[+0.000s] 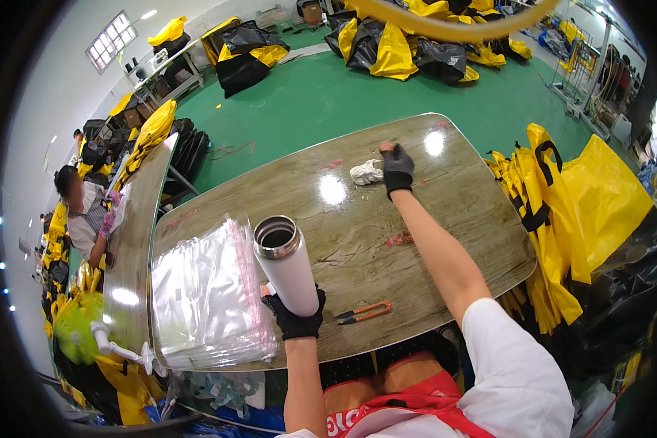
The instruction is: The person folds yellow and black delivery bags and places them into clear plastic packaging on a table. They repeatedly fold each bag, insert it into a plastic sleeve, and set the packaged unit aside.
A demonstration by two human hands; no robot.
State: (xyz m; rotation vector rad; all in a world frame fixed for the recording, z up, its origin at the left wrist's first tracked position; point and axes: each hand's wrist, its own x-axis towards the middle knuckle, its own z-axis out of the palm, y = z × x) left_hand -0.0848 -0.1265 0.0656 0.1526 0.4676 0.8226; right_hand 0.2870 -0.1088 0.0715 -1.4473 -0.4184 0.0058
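Observation:
My left hand (pixel 297 312), in a black fingerless glove, is closed around the lower part of a white insulated bottle (pixel 288 281). The bottle is uncapped, with a steel rim and a dark inside, and tilts slightly. My right arm stretches across the table (pixel 445 252). At its end my right hand (pixel 397 166), in a grey and black fingerless glove, has its fingers curled in; what they hold, if anything, is hidden. Just left of that hand lies a crumpled white cloth (pixel 366 173). Orange-handled thread snips (pixel 363 312) rest right of the bottle.
A stack of clear plastic bags (pixel 208 299) lies at the table's left. Yellow bags (pixel 555 219) hang along the right edge. A person (pixel 87 208) sits at another table on the left, near a green fan (pixel 80 328). Yellow and black bags (pixel 409 51) are piled on the far floor.

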